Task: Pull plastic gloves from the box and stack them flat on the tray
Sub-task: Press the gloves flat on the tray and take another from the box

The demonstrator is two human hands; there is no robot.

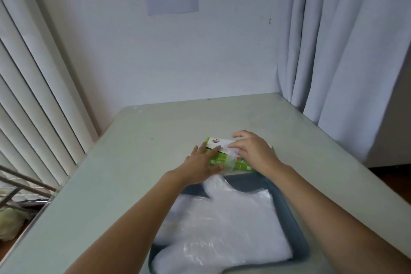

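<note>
A green and white glove box (216, 143) lies on the pale table just beyond a grey-blue tray (287, 202). My left hand (200, 163) rests on the box's left end with fingers straight. On top of the box sits my right hand (251, 151), its fingertips curled and pinching a clear plastic glove (230, 160) that hangs from the opening down the front face. A pile of clear plastic gloves (224, 229) lies flat in the tray, with one thumb part poking over the far rim.
The table (124, 173) stands against a white wall, with vertical blinds at the left and a curtain (347, 55) at the right. Left of the table, rods and a pale bundle (10, 222) sit lower down.
</note>
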